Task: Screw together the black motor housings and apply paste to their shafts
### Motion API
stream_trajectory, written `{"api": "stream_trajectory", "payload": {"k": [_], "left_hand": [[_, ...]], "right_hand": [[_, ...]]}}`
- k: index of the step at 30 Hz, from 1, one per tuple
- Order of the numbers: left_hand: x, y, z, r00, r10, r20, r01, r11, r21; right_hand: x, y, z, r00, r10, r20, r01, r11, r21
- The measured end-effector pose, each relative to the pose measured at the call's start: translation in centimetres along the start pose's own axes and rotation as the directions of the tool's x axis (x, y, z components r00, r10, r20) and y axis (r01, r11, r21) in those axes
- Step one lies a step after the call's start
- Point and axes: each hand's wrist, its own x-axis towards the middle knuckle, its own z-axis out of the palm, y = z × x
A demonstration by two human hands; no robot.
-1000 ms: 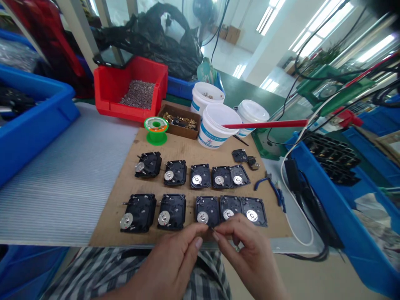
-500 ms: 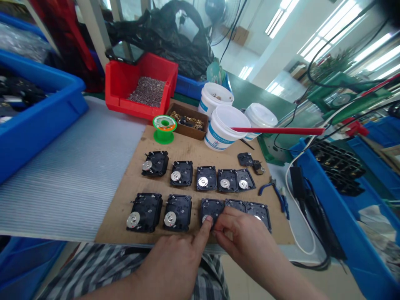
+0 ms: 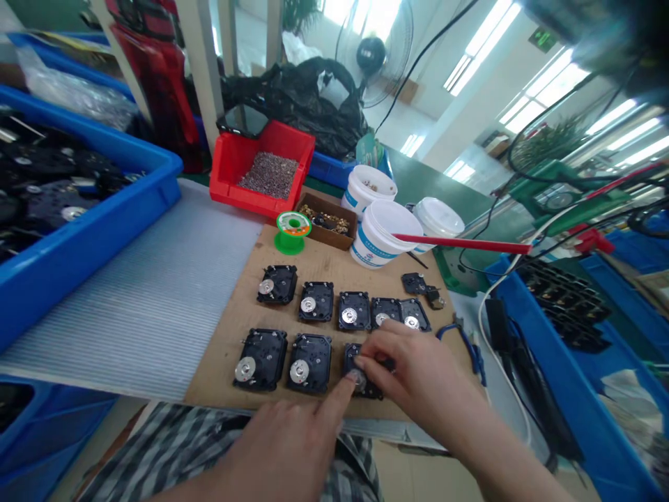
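On cardboard [image 3: 334,268], the left hand [image 3: 293,432] is pressing a light-looking, rigid housing [image 3: 351,351], best edge-held. The right hand [image 3: 412,362] is curling over, both grips' closure unclear.

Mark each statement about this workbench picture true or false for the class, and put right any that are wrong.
1. The left hand, one finger stretched out, is at a black housing in the near row. True.
2. The green spool stands to the right of the white tubs. False: it stands to their left.
3. The red bin holds many small metal pieces. True.
4. The right hand holds the blue-handled pliers. False: they lie apart from it, to its right.
5. The brown box holds gold-coloured pieces. True.
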Motion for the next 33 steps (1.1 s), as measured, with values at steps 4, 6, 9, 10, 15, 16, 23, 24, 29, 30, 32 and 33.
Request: {"api": "stream_trajectory", "payload": {"k": [4,6,9,10,15,16,23,24,29,30,32,33], "left_hand": [[-2.9,-1.5,-1.4,0.993,-0.104,-0.061,0.104,0.995,0.009],[-3.6,-2.1,-1.7,0.988,-0.135,-0.077,0.137,0.990,0.030],[-3.7,-2.3,-1.8,0.986,-0.148,-0.074,0.152,0.987,0.050],[-3.6,-2.3,-1.7,0.987,-0.143,-0.076,0.147,0.988,0.042],[-2.9,-2.6,-1.1,0.987,-0.107,-0.117,0.104,0.994,-0.031],[-2.9,-2.8,-0.9,0.986,-0.095,-0.134,0.089,0.995,-0.046],[-2.5,-3.3,-0.1,0.995,-0.055,-0.085,0.049,0.996,-0.068],[-2.4,-3.3,-0.1,0.996,-0.054,-0.076,0.049,0.996,-0.070],[-3.0,-2.9,-0.6,0.984,-0.133,-0.114,0.103,0.965,-0.241],[-3.3,-2.8,-0.9,0.978,-0.152,-0.142,0.097,0.938,-0.332],[-3.7,-2.7,-1.4,0.973,-0.153,-0.174,0.026,0.818,-0.574],[-3.9,-2.6,-1.5,0.978,-0.132,-0.161,-0.022,0.704,-0.710]], "right_hand": [[2.8,-2.7,0.8,0.996,-0.088,0.028,0.088,0.996,0.006],[3.8,-3.9,1.4,0.994,-0.085,0.063,0.089,0.993,-0.071],[4.6,-5.0,2.0,0.996,-0.057,0.067,0.068,0.982,-0.177],[4.7,-5.2,2.1,0.996,-0.050,0.067,0.063,0.977,-0.202],[5.1,-5.9,2.3,0.994,-0.056,0.094,0.082,0.950,-0.300],[5.2,-6.0,2.4,0.993,-0.058,0.100,0.087,0.946,-0.312],[6.0,-5.3,2.9,0.975,-0.102,0.196,0.164,0.930,-0.329],[6.2,-5.2,2.9,0.973,-0.108,0.204,0.172,0.930,-0.325],[5.6,-4.9,1.1,0.963,-0.146,0.226,0.205,0.943,-0.262],[5.1,-4.8,0.6,0.964,-0.157,0.216,0.208,0.950,-0.234],[3.5,-4.6,-0.1,0.961,-0.230,0.151,0.240,0.970,-0.049],[2.5,-4.5,-0.2,0.955,-0.284,0.081,0.276,0.956,0.101]]}}
